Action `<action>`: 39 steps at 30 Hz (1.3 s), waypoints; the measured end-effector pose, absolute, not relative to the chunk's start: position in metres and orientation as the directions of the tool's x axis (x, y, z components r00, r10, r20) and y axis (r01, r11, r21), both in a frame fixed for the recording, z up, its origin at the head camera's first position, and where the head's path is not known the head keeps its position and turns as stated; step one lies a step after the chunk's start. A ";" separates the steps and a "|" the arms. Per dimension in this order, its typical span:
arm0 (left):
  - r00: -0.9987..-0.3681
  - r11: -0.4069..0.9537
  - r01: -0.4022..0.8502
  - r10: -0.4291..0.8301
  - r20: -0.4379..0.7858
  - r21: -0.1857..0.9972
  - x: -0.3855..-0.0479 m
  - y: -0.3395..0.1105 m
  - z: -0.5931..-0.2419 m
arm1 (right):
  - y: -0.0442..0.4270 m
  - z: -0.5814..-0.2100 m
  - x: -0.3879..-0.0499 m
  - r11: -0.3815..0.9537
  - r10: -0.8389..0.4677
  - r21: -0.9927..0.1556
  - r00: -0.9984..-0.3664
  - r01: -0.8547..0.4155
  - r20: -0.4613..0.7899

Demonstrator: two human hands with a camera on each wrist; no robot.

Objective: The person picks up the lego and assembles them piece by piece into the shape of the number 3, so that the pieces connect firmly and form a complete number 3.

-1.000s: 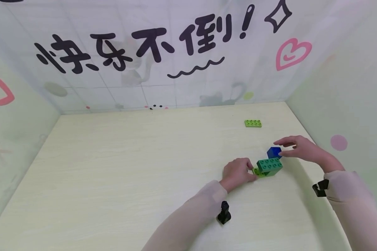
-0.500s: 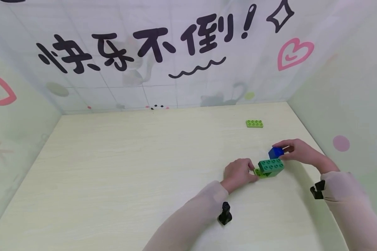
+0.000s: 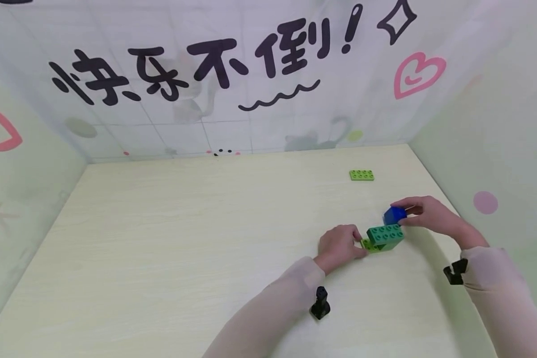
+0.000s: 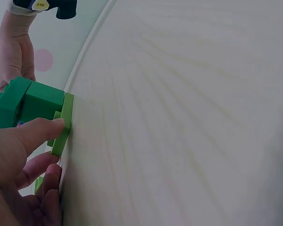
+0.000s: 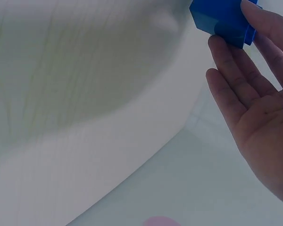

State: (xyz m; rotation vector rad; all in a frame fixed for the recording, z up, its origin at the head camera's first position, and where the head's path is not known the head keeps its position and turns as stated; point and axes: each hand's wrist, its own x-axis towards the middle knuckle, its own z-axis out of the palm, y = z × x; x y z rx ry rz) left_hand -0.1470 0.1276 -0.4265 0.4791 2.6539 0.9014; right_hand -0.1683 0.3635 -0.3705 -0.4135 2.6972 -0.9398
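Both hands are pinching bricks near the right side of the pale bench (image 3: 183, 238): the left hand (image 3: 340, 246) has thumb and fingers on the near end of a green stack (image 3: 386, 234), and the right hand (image 3: 429, 216) holds a blue brick (image 3: 395, 216) between thumb and fingertips.

The stack, the largest built thing, sits on the bench just in front of the blue brick. Its dark green top brick reaches out over the lime base plate (image 4: 61, 141), with a gap beneath its left end, so downward pressure on that overhang could lever it loose. If the left hand's light hold on the base slipped, the whole stack might skid or twist. Its long axis runs left to right, rising slightly to the right in the head view, with studs up.

The blue brick is next in size. Only the fingertips grip it, so it could roll or drop, and the right thumb is close enough to the stack's far corner to knock it. Its studs seem to face the palm, which suggests it is turned on its side; whether it touches the bench or stack I cannot tell.

Thinnest is a loose lime plate (image 3: 361, 175), flat toward the back, studs up, lying lengthwise left to right, well apart from either hand.
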 end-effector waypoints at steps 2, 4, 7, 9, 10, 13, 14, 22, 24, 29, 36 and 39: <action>-0.900 0.747 0.209 0.399 -0.175 0.631 -0.148 0.128 -0.426 | 0.364 -0.366 -0.167 0.744 -0.351 -0.638 -0.928 -0.196 -0.125; -0.899 0.748 0.205 0.399 -0.181 0.631 -0.148 0.128 -0.426 | 0.364 -0.362 -0.166 0.741 -0.355 -0.638 -0.929 -0.210 -0.107; -0.899 0.748 0.200 0.397 -0.186 0.633 -0.148 0.129 -0.427 | 0.364 -0.356 -0.163 0.743 -0.359 -0.628 -0.930 -0.232 -0.081; -0.900 0.750 0.204 0.397 -0.180 0.629 -0.148 0.129 -0.427 | 0.364 -0.351 -0.162 0.749 -0.359 -0.615 -0.931 -0.247 -0.064; -0.901 0.750 0.209 0.398 -0.175 0.628 -0.148 0.129 -0.427 | 0.364 -0.349 -0.161 0.751 -0.360 -0.609 -0.931 -0.254 -0.055; -0.902 0.747 0.228 0.404 -0.154 0.624 -0.148 0.129 -0.428 | 0.362 -0.342 -0.157 0.752 -0.356 -0.605 -0.934 -0.261 -0.040; -0.901 0.746 0.235 0.407 -0.148 0.623 -0.148 0.129 -0.428 | 0.361 -0.340 -0.155 0.751 -0.358 -0.604 -0.933 -0.267 -0.034; -0.900 0.745 0.237 0.410 -0.148 0.623 -0.148 0.127 -0.427 | 0.350 -0.325 -0.146 0.725 -0.421 -0.603 -0.907 -0.332 -0.006; -0.900 0.746 0.236 0.410 -0.150 0.623 -0.148 0.127 -0.427 | 0.348 -0.321 -0.143 0.723 -0.438 -0.596 -0.899 -0.349 -0.006; -0.902 0.753 0.229 0.403 -0.158 0.616 -0.147 0.127 -0.426 | 0.343 -0.316 -0.138 0.709 -0.481 -0.591 -0.877 -0.386 -0.005; -0.901 0.749 0.224 0.403 -0.160 0.623 -0.147 0.127 -0.425 | 0.342 -0.315 -0.135 0.707 -0.517 -0.571 -0.856 -0.418 -0.014; -0.902 0.750 0.230 0.403 -0.153 0.620 -0.147 0.127 -0.425 | 0.343 -0.317 -0.134 0.697 -0.531 -0.577 -0.847 -0.425 -0.017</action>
